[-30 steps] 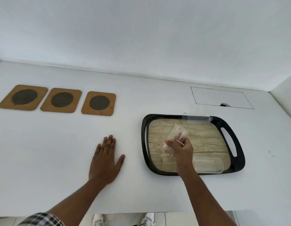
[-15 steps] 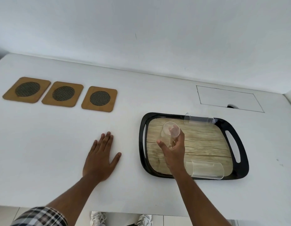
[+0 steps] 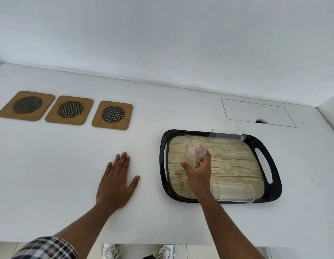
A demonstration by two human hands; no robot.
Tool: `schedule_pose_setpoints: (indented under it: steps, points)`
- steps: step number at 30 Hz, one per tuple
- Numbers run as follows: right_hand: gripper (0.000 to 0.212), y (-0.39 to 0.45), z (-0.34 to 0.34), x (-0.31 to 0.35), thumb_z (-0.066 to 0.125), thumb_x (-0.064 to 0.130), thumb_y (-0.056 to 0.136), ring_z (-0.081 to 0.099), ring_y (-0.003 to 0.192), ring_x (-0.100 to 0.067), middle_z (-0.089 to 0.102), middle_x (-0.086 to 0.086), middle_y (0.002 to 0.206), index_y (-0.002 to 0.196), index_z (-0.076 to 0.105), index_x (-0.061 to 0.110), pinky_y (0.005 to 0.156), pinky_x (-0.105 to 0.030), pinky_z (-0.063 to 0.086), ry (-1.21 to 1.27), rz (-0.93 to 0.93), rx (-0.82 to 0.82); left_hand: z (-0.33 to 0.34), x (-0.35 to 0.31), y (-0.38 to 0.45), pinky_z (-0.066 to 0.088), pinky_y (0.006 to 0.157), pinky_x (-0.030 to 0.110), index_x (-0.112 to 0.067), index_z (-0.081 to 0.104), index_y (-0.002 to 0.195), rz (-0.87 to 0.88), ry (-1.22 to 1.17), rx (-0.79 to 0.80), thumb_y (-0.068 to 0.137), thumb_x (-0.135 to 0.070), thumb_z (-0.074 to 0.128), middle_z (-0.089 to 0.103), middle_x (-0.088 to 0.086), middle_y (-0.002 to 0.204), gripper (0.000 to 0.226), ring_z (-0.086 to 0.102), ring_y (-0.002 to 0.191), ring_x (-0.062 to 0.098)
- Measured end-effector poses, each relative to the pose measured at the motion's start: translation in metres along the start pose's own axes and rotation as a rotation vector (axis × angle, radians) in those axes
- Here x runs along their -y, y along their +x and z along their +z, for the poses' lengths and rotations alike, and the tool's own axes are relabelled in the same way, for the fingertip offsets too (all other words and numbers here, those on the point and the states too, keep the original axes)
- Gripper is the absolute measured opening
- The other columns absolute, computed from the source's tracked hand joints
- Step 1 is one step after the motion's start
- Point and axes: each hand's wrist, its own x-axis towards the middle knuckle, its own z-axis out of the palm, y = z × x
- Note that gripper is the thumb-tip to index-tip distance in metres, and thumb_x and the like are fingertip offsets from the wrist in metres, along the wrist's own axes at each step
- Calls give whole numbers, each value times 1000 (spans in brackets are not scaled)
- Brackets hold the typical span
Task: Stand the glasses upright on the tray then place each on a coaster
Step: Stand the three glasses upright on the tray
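A black tray (image 3: 274, 186) with a wood-grain floor lies on the white counter at the right. My right hand (image 3: 198, 171) grips a clear glass (image 3: 195, 151) over the tray's left half; the glass stands nearly upright, mouth up. A second glass (image 3: 234, 192) lies on its side at the tray's near edge. A third glass (image 3: 226, 137) lies on its side along the far rim. Three wooden coasters with dark mesh centres sit in a row at the far left: left coaster (image 3: 26, 105), middle coaster (image 3: 69, 110), right coaster (image 3: 112, 114). My left hand (image 3: 115, 181) rests flat on the counter, fingers spread.
A rectangular outlined hatch (image 3: 256, 112) with a small notch is set in the counter behind the tray. A white wall runs along the counter's back edge. Below the near edge I see shoes (image 3: 111, 251) on the floor.
My right hand has turned the held glass from tilted to nearly upright over the tray. My left hand has stayed flat on the counter.
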Motion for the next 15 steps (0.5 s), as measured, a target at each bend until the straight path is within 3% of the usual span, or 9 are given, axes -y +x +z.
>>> schedule_pose_setpoints:
  steps: [7,12,15]
  points:
    - [82,-3,0,3,91,19,78,55,131,-10,59,8,137,146,47,26,111,-28,45,-57,7,9,-2,0,-1,2,127,35,-20,4,162,3,-15,0,99,-63,25,2,-5,171,80,-7,156,9]
    - [87,-7,-4,7,93,23,76,52,131,-18,53,0,142,148,43,16,113,-40,47,-111,51,17,-3,0,-1,4,127,35,-20,5,162,-2,-17,-7,98,-63,25,3,-6,171,80,-7,156,8]
    - [97,-12,-10,13,93,24,76,46,140,-22,44,-6,150,154,36,9,115,-35,43,-201,17,14,-5,-1,-1,4,128,36,-19,6,162,-2,-13,-6,98,-63,24,3,-5,171,81,-6,157,9]
